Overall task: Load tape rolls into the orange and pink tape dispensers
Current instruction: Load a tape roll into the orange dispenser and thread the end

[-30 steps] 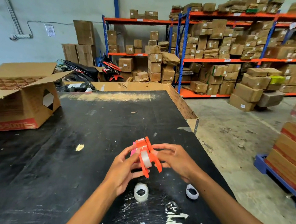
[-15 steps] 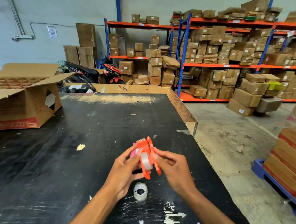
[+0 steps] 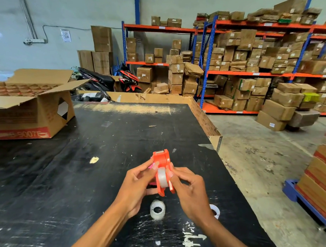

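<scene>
I hold the orange tape dispenser (image 3: 162, 161) upright above the black table (image 3: 70, 178), its cutter end pointing away from me. A clear tape roll (image 3: 162, 177) sits between its two side plates. My left hand (image 3: 137, 186) grips the dispenser from the left, thumb on the roll. My right hand (image 3: 189, 190) pinches the right side plate and the roll. A sliver of the pink dispenser (image 3: 151, 165) shows behind my left fingers. A loose clear tape roll (image 3: 157, 209) lies on the table below the dispenser. Another white roll (image 3: 215, 210) peeks out from behind my right wrist.
An open cardboard box (image 3: 29, 112) with divider cells stands at the table's far left. The table's right edge (image 3: 214, 137) drops to a concrete floor. Shelves of cartons (image 3: 250, 60) line the back wall, and a blue pallet with stacked boxes (image 3: 322, 190) is at right.
My right hand has moved in from the dispenser's side and now pinches the roll and side plate. The white roll on the right went partly behind my wrist.
</scene>
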Demonstrator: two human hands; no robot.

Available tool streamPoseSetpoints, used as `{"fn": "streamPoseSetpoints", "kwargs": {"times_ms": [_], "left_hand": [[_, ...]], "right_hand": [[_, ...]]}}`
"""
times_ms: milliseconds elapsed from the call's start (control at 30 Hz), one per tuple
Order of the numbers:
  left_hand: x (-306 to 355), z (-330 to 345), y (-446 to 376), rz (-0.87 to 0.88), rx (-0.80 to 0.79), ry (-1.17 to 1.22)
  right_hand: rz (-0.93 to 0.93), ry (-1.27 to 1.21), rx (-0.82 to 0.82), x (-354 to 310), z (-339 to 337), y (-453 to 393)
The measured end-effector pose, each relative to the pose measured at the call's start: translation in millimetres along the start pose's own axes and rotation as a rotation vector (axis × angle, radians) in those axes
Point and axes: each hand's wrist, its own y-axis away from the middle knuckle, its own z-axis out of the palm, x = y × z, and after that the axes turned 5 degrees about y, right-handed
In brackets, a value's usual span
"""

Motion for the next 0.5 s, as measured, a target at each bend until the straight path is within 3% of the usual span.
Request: {"fn": "streamPoseSetpoints", "kwargs": {"times_ms": [167, 500], "left_hand": [[4, -2, -1, 0.013, -0.006, -0.043], [10, 2, -7, 0.175, -0.045, -0.182]], "right_hand": [[0.066, -0.052, -0.046, -9, -5, -10], [-0.087, 0.137, -0.034, -9, 0, -23]]}}
